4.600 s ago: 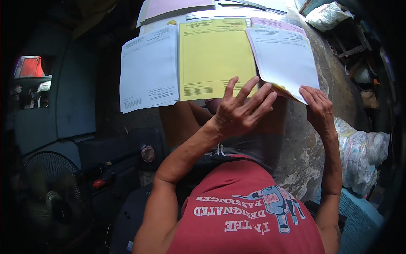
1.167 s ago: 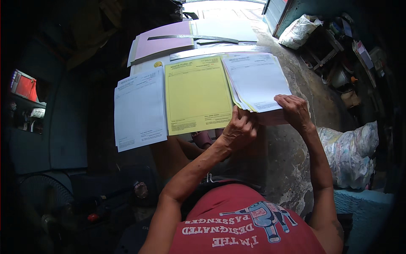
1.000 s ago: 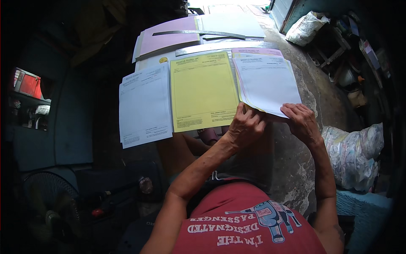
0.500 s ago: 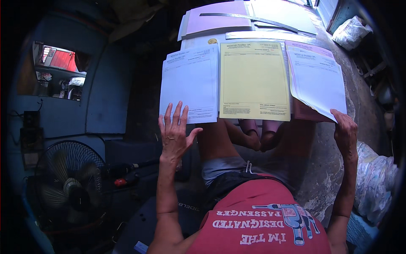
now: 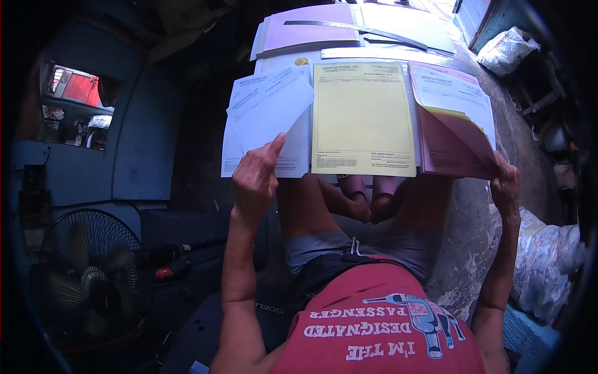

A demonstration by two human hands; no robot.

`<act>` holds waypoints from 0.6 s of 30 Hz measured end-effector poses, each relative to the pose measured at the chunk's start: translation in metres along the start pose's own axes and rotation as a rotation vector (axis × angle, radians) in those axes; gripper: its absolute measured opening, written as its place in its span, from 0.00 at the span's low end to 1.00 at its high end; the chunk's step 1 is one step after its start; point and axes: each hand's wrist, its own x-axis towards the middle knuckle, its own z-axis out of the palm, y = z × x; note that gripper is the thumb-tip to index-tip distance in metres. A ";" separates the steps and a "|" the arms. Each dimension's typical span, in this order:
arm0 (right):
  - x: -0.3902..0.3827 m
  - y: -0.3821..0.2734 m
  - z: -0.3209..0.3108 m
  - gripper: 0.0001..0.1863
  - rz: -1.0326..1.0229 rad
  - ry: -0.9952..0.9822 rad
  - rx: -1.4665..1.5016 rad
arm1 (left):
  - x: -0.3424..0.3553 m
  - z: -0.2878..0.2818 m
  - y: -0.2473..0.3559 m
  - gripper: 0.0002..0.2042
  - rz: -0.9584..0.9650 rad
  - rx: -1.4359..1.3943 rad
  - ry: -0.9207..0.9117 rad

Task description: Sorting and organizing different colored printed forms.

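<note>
A stack of white printed forms [image 5: 293, 149] lies at the left, its top sheet [image 5: 274, 112] skewed and raised. My left hand [image 5: 254, 181] is closed at the lower edge of that sheet, index finger stretched along it. In the middle lies a yellow form [image 5: 364, 112], flat and untouched by either hand. On the right stack, my right hand [image 5: 507, 184] pinches the lower right corner of a pink sheet [image 5: 458, 146]. This sheet curls up, showing a yellow edge beneath and a white form [image 5: 451, 93] above.
Behind the forms, a metal ruler [image 5: 355, 30] lies across pink paper [image 5: 308, 28] and pale paper [image 5: 405, 22]. A small gold disc [image 5: 302, 62] sits on the table. A fan [image 5: 90, 274] stands at left; plastic bags [image 5: 542, 262] are at right.
My left hand has gone from spread fingers to a closed grip, and the top white sheet has turned askew. My right hand has changed from a white sheet's corner to a pink one's.
</note>
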 end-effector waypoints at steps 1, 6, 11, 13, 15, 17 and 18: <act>0.003 -0.002 0.000 0.16 0.053 0.033 0.093 | 0.014 0.005 0.011 0.23 0.183 0.049 -0.080; 0.018 -0.010 0.008 0.16 0.094 0.155 0.295 | 0.037 0.051 0.050 0.19 0.521 0.098 -0.189; 0.035 -0.027 0.013 0.19 0.095 0.208 0.343 | 0.018 0.083 0.068 0.11 0.681 0.060 -0.309; 0.044 -0.046 0.010 0.20 0.088 0.228 0.340 | 0.003 0.085 0.070 0.11 0.631 0.015 -0.374; 0.055 -0.064 0.009 0.17 0.024 0.262 0.251 | -0.005 0.084 0.072 0.11 0.596 0.005 -0.376; 0.071 -0.082 0.011 0.16 -0.015 0.254 0.168 | -0.013 0.085 0.066 0.10 0.595 0.050 -0.340; 0.078 -0.092 0.014 0.14 -0.064 0.252 0.093 | -0.019 0.087 0.059 0.09 0.621 0.057 -0.292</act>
